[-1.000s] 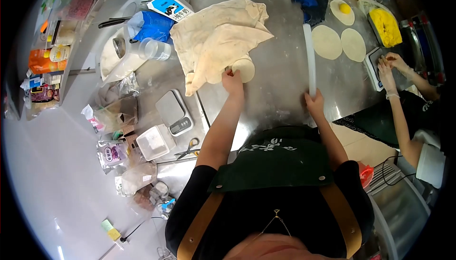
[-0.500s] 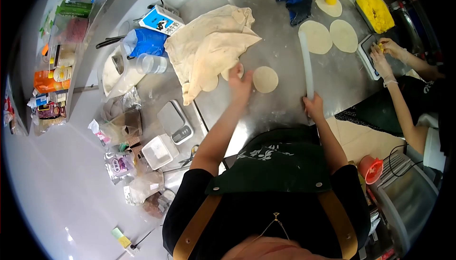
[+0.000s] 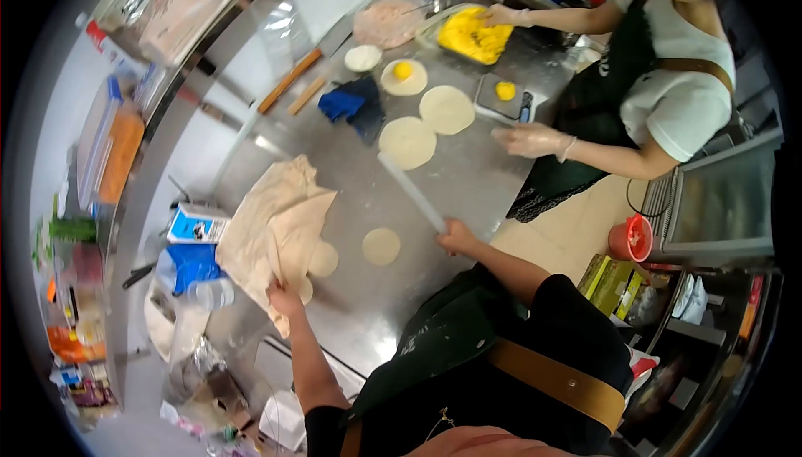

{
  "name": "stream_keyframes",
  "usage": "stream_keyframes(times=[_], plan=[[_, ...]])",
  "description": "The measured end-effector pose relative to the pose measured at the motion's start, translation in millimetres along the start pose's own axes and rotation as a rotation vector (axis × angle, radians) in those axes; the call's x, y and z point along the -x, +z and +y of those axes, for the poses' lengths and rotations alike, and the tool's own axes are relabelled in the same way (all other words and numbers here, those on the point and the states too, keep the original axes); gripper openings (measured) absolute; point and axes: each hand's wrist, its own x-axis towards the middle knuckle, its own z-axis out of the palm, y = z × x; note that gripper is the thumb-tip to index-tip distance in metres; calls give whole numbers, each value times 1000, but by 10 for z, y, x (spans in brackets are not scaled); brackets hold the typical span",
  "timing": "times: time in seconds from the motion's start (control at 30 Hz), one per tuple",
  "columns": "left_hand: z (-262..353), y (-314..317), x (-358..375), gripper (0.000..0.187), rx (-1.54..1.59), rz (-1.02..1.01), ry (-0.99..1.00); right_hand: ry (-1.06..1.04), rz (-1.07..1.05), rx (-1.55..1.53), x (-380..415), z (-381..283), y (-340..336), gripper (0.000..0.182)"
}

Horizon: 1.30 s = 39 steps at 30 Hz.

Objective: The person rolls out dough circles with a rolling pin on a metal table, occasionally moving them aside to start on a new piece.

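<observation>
My left hand (image 3: 286, 297) pinches the lower edge of a beige cloth (image 3: 271, 215), beside small dough rounds (image 3: 322, 259) that lie partly under it. In my right hand (image 3: 455, 238) is the near end of a white rolling pin (image 3: 413, 193), which points away to the upper left. Between my hands a single small dough round (image 3: 382, 246) lies flat on the metal table (image 3: 351, 307). The far tip of the pin is next to a large flat dough round (image 3: 408, 144). Another large round (image 3: 446, 110) lies beside that one.
A co-worker's gloved hand (image 3: 535, 139) is near a scale (image 3: 501, 98) with a yellow ball; the other reaches into a tray of yellow filling (image 3: 474, 35). A blue cloth (image 3: 351, 106), a milk carton (image 3: 197, 225) and a clear cup (image 3: 211, 293) stand or lie around.
The view has turned to the right. My left hand has moved from the small dough rounds to the cloth's edge. The co-worker's hands have come apart, and a yellow ball now sits on the scale.
</observation>
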Motion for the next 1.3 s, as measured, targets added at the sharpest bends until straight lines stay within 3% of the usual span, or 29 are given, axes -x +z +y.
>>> stream_keyframes(times=[0.1, 0.2, 0.43, 0.67, 0.87, 0.97, 1.07, 1.3], plan=[[440, -273, 547, 13, 25, 12, 215, -4, -16, -8, -2, 40, 17, 24], [447, -248, 1142, 13, -6, -28, 387, -27, 14, -21, 31, -64, 0, 20], [347, -212, 1744, 21, 59, 40, 270, 22, -23, -48, 20, -23, 15, 22], [910, 40, 1682, 14, 198, -43, 406, -48, 28, -26, 57, -103, 78, 21], [1325, 359, 1443, 22, 426, -199, 198, -319, 80, 497, -257, -301, 361, 36], [1511, 476, 1296, 31, 528, -294, 42, -427, 54, 526, -482, -665, 647, 43], [1677, 596, 1247, 35, 604, -248, -1, -722, 189, 452, -743, -800, 952, 45], [1555, 898, 1169, 38, 536, -376, -149, -594, 32, 532, -895, -1014, 1031, 43]])
